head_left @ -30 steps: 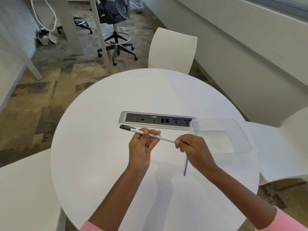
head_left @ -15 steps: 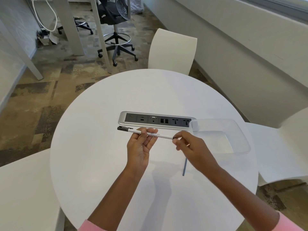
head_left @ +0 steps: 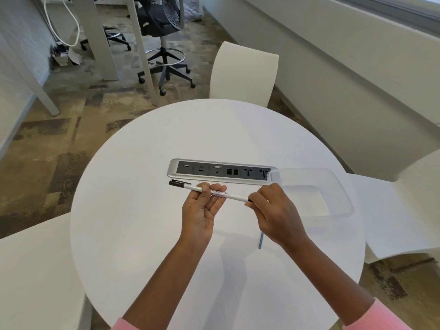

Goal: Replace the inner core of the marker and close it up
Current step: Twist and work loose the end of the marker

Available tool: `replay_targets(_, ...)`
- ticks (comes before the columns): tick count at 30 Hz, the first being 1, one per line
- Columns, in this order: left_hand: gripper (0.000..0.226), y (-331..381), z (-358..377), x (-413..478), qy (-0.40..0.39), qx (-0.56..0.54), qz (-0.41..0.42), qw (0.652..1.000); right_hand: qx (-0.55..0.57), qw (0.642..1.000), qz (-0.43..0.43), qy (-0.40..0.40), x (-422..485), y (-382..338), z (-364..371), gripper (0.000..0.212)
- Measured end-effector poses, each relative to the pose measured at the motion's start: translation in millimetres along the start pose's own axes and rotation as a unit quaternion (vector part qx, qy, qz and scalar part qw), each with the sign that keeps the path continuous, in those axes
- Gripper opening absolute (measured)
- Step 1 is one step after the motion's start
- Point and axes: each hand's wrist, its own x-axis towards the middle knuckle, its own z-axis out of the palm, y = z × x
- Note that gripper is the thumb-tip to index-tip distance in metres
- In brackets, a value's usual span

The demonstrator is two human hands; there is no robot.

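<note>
A thin white marker [head_left: 234,197] with a black cap at its left end is held level above the round white table [head_left: 133,210]. My left hand [head_left: 201,210] grips the marker's barrel near the middle, palm up. My right hand [head_left: 273,210] pinches the black piece at the marker's right end; most of that piece is hidden by my fingers. A dark blue-grey core stick [head_left: 261,240] lies on the table below my right hand, partly covered by the wrist.
A silver power and socket strip [head_left: 190,171] is set in the table just beyond the marker. A clear plastic tray [head_left: 338,186] sits at the right. White chairs stand around the table: one behind [head_left: 242,75], one right [head_left: 404,198], one left [head_left: 31,270].
My right hand has stayed on the marker's right end and shifted slightly; the marker sits a little more level. The core stick on the table has not moved.
</note>
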Motion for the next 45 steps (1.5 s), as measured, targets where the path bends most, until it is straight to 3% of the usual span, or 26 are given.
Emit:
replay_targets(5,0.022,0.6,-0.7,-1.1,-0.005,0.024,0.004,1.0,0.148,0.982,0.101,-0.06,-2.0,-5.6,-2.3,0.018)
replay_targets(7,0.022,1.5,-1.4,-1.1,-0.01,0.034,0.007,0.999,0.222,0.954,0.18,-0.093,-2.7,-8.5,-5.2,0.021)
replay_targets(9,0.023,2.4,-1.7,-1.4,-0.016,0.048,0.012,0.999,0.31,0.902,0.274,-0.122,-2.9,-10.2,-7.3,0.029)
replay_targets(12,0.024,2.9,-1.4,-1.8,-0.022,0.062,0.015,0.998,0.428,0.797,0.393,-0.164,3.0,-9.4,-12.4,0.041)
replay_targets(13,0.024,3.0,-1.0,-1.8,-0.025,0.065,0.014,0.997,0.471,0.744,0.437,-0.185,4.8,-7.5,-13.3,0.041)
replay_targets(16,0.023,3.4,-1.0,-1.8,-0.028,0.072,0.014,0.997,0.616,0.497,0.556,-0.252,8.4,-3.9,-17.8,0.04)
replay_targets(17,0.023,3.3,-1.1,-1.8,-0.027,0.073,0.014,0.997,0.64,0.456,0.564,-0.255,7.9,-3.6,-18.4,0.04)
replay_targets(18,0.023,3.6,-1.4,-1.9,-0.027,0.073,0.014,0.997,0.647,0.449,0.562,-0.253,7.1,-3.5,-18.0,0.039)
replay_targets(19,0.023,3.7,-1.3,-1.9,-0.026,0.072,0.014,0.997,0.638,0.473,0.555,-0.247,6.7,-4.3,-17.0,0.039)
replay_targets(20,0.023,3.8,-1.3,-1.6,-0.024,0.068,0.015,0.997,0.611,0.531,0.538,-0.235,5.8,-5.5,-15.9,0.039)
replay_targets(22,0.022,4.6,-0.8,-0.7,-0.017,0.054,0.017,0.998,0.507,0.699,0.466,-0.194,1.0,-8.9,-12.8,0.04)
replay_targets(24,0.021,6.3,-0.4,0.7,-0.008,0.042,0.019,0.999,0.354,0.854,0.353,-0.144,-6.5,-10.9,-8.9,0.026)
replay_targets(25,0.02,7.1,-0.1,1.3,-0.006,0.039,0.019,0.999,0.28,0.907,0.291,-0.116,-10.3,-11.2,-7.8,0.015)
replay_targets(27,0.019,8.5,0.4,1.9,-0.005,0.035,0.019,0.999,0.174,0.962,0.193,-0.084,-16.1,-12.6,-5.8,0.013)
replay_targets(32,0.018,8.7,0.7,1.4,-0.001,0.033,0.015,0.999,0.014,0.997,0.07,-0.028,-13.3,-9.3,-0.6,0.017)
replay_targets(38,0.02,7.3,1.3,-0.8,-0.011,0.042,0.015,0.999,-0.023,1.0,-0.004,0.006,-7.6,-3.7,0.1,0.028)
replay_targets(42,0.02,6.3,2.2,-1.8,-0.021,0.06,0.018,0.998,0.086,0.993,0.072,-0.032,-9.1,-8.0,0.0,0.019)
replay_targets(45,0.02,6.2,0.8,-2.1,-0.029,0.075,0.019,0.997,0.221,0.949,0.206,-0.093,-9.9,-12.6,-4.9,0.02)
